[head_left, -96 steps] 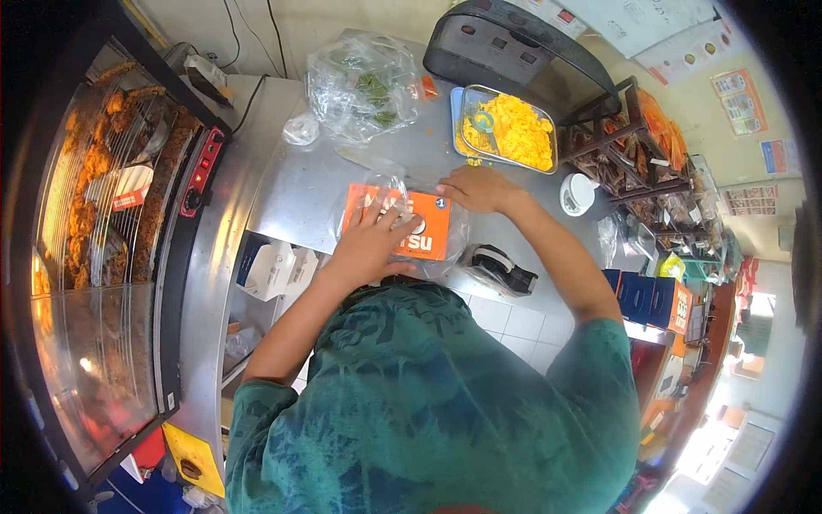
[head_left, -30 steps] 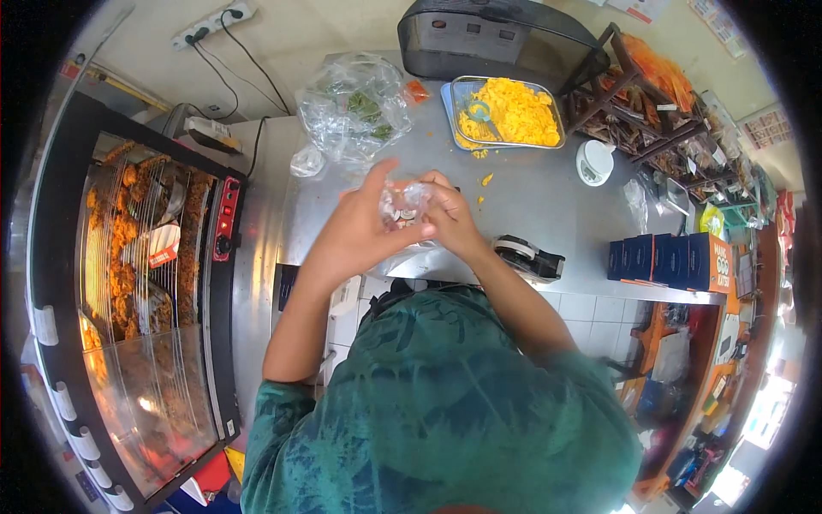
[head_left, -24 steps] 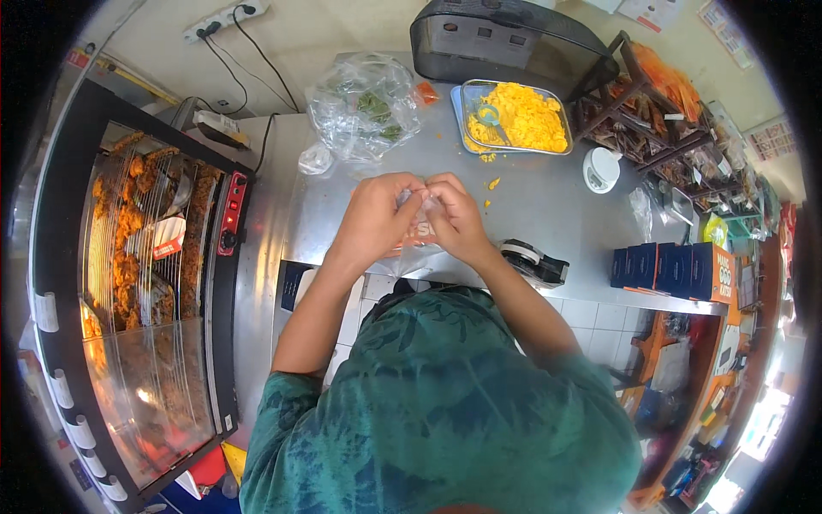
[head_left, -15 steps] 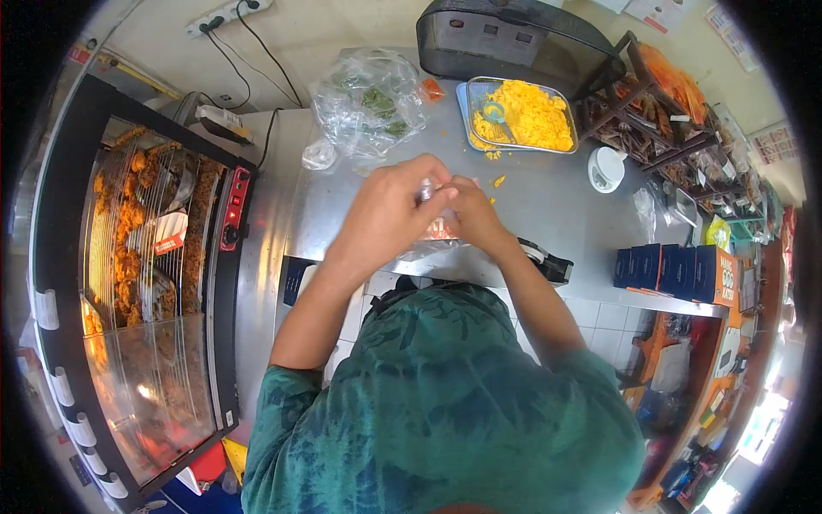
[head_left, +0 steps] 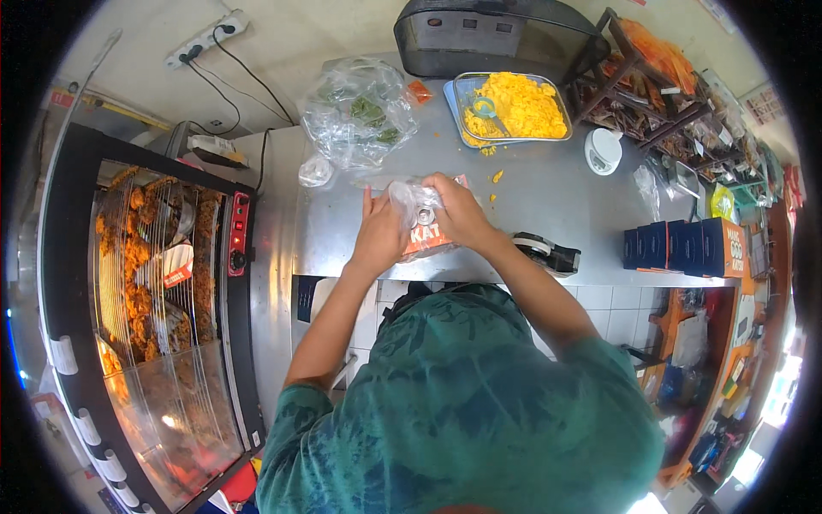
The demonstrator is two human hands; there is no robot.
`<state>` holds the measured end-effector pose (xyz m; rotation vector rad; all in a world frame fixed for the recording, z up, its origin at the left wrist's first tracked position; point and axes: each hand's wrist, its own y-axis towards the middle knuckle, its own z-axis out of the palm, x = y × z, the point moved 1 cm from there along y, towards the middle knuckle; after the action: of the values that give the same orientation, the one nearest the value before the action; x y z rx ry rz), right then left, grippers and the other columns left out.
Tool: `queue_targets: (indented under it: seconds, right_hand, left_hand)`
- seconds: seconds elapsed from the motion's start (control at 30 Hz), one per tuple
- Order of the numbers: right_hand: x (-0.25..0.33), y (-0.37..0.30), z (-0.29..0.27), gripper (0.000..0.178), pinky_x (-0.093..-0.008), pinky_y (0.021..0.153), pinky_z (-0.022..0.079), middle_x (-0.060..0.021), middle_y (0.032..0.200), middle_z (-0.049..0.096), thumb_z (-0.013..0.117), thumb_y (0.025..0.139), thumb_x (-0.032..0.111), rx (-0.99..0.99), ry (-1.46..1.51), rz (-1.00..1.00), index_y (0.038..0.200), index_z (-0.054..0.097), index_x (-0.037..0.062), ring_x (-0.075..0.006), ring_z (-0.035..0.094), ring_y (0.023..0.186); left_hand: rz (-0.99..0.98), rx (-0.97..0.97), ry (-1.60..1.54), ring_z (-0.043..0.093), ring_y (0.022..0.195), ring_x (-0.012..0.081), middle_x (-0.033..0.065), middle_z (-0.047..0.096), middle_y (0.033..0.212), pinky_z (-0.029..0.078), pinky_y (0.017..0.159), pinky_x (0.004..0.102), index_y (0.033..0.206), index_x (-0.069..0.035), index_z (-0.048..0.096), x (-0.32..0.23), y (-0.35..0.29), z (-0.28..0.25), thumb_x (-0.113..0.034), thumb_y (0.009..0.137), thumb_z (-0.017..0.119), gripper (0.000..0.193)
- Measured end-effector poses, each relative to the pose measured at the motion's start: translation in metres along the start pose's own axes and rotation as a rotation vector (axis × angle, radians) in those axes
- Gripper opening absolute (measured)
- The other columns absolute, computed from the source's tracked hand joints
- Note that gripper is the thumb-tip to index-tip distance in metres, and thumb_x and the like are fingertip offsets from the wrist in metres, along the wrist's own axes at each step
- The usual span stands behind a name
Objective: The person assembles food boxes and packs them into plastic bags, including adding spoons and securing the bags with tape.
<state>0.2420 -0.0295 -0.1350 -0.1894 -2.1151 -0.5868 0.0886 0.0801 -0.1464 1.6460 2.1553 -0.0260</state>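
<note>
On the steel counter close to my body, a clear plastic bag stands around an orange box with white print. A small round silver item, like a can top, shows at the bag's mouth. My left hand holds the bag's left side, one finger pointing up and the others bent on the plastic. The fingers of my right hand are closed on the bag's right edge. Parts of the box are hidden under both hands.
A glass tray holds yellow shredded food and a fork-like utensil. Nearby are a bag of green leaves, a white scale, a tape dispenser and dark boxes. A heated cabinet with fried food stands left.
My hands were together over the bag's mouth, pinching near the silver item. They have since moved apart and lower to its two sides, so more of the orange box shows.
</note>
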Motion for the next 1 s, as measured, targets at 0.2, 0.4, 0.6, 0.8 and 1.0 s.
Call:
queue_targets:
  seconds: [0.2, 0.4, 0.6, 0.8, 1.0]
  right_hand:
    - [0.004, 0.002, 0.015, 0.043, -0.0411, 0.098, 0.039, -0.0192, 0.114, 0.057, 0.047, 0.080, 0.003, -0.075, 0.097, -0.165, 0.123, 0.055, 0.0004, -0.0348, 0.052, 0.109]
    - [0.020, 0.028, 0.006, 0.038, -0.0410, 0.103, 0.033, -0.0153, 0.132, 0.050, 0.049, 0.086, 0.015, 0.118, 0.103, -0.118, 0.121, 0.060, 0.0035, -0.0311, 0.047, 0.115]
    - [0.067, 0.043, 0.012, 0.052, -0.0457, 0.108, 0.026, -0.0146, 0.136, 0.046, 0.057, 0.088, 0.036, 0.241, -0.818, -0.421, 0.133, 0.053, 0.0114, -0.0353, 0.041, 0.124]
    - [0.016, -0.003, -0.024, 0.087, -0.0459, 0.108, 0.026, -0.0153, 0.137, 0.047, 0.074, 0.070, 0.044, 0.060, -0.077, -0.156, 0.141, 0.039, 0.0078, -0.0333, 0.042, 0.126]
    - [-0.001, 0.010, -0.002, 0.070, -0.0447, 0.105, 0.028, -0.0124, 0.131, 0.053, 0.075, 0.069, 0.032, 0.196, -0.278, -0.270, 0.130, 0.052, 0.0063, -0.0291, 0.042, 0.127]
  left_hand:
    - [-0.332, -0.218, -0.567, 0.055, 0.096, 0.0459, 0.0272, 0.060, 0.096, 0.042, 0.087, 0.0501, 0.106, 0.005, 0.055, -0.013, 0.010, 0.019, -0.011, 0.086, 0.052, 0.026]
    - [-0.009, 0.030, -0.619, 0.057, 0.098, 0.0411, 0.0235, 0.062, 0.099, 0.044, 0.082, 0.0485, 0.108, 0.003, 0.057, 0.007, 0.010, 0.017, -0.016, 0.084, 0.057, 0.030]
    - [0.114, -0.050, -0.398, 0.061, 0.097, 0.0338, 0.0152, 0.065, 0.098, 0.047, 0.087, 0.0429, 0.107, -0.004, 0.063, 0.012, 0.014, 0.018, -0.024, 0.079, 0.069, 0.035]
    - [-0.026, -0.142, -0.614, 0.063, 0.068, 0.0207, 0.0067, 0.062, 0.076, 0.050, 0.061, 0.0331, 0.081, -0.008, 0.062, 0.009, 0.020, 0.001, -0.022, 0.086, 0.067, 0.015]
    - [0.516, -0.250, -0.131, 0.060, 0.067, 0.0230, 0.0036, 0.058, 0.073, 0.047, 0.058, 0.0354, 0.072, -0.011, 0.057, -0.019, 0.050, -0.046, -0.024, 0.076, 0.070, 0.019]
